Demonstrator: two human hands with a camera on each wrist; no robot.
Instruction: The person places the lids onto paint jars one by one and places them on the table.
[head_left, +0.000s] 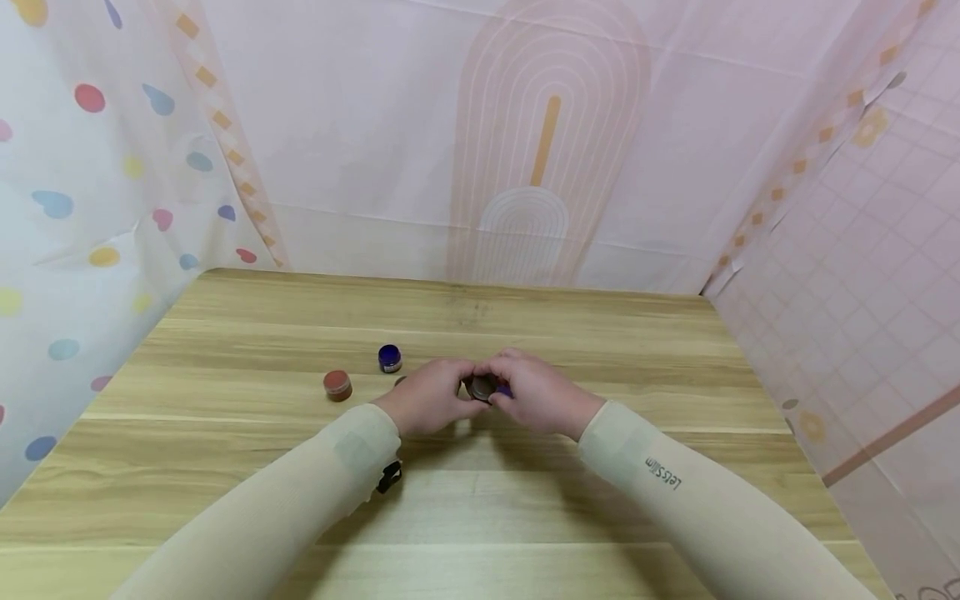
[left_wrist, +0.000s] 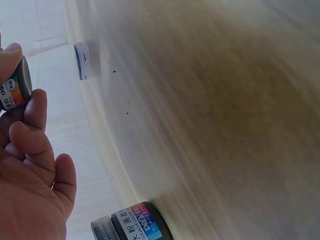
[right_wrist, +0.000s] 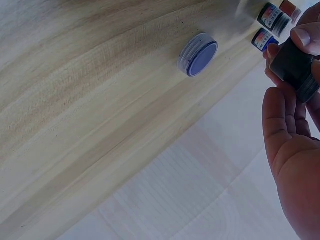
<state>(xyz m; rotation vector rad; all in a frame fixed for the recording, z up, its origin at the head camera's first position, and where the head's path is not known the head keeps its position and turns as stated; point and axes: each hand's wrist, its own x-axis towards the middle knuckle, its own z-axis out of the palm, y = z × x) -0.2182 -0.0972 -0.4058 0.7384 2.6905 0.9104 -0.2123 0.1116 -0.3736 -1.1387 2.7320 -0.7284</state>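
Between my two hands is a small dark paint jar (head_left: 482, 387), its greyish round end turned up in the head view. My left hand (head_left: 435, 396) holds it from the left; in the left wrist view a label shows on the jar (left_wrist: 16, 87). Fingers of my right hand (head_left: 536, 393) grip it from the other side, and the right wrist view shows the jar's black side (right_wrist: 295, 65). A clear lid with a blue-violet face (right_wrist: 199, 54) lies on the table by my right hand, mostly hidden in the head view.
A blue jar (head_left: 389, 358) and a red-brown jar (head_left: 337, 385) stand left of my hands. Another dark jar (left_wrist: 135, 222) stands close to my left hand, mostly covered by it in the head view. Patterned cloth (head_left: 360, 150) hangs behind the wooden table (head_left: 637, 333).
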